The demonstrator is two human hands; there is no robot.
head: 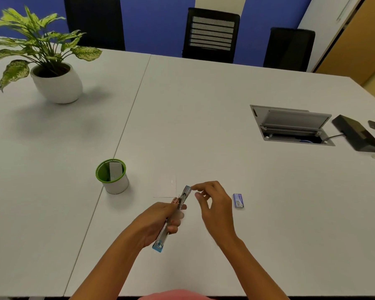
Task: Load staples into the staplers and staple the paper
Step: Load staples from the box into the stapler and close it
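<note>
I judge this to be the loading step. My left hand (160,219) grips the blue stapler (184,197) around its middle, fingers curled round the body, and holds it up off the table (204,105) with the front end pointing away from me and the blue back end near my wrist. It looks hinged open at the front, though the magazine is too small to read clearly.

My right hand (214,204) is just beside that front end, its fingers loosely curled. The index fingertip (194,187) touches or nearly touches the stapler's tip, with the thumb close under it. I cannot tell whether a strip of staples is pinched between them.

The small blue box of staples (238,200) lies on the table to the right of my right hand, apart from it. The sheet of paper (165,187), faint against the white top, lies flat just beyond the stapler.

The next move, as I judge it, calls for steady fine work: seat the staples straight in the channel, close the stapler, then bring it onto the paper's edge.
</note>
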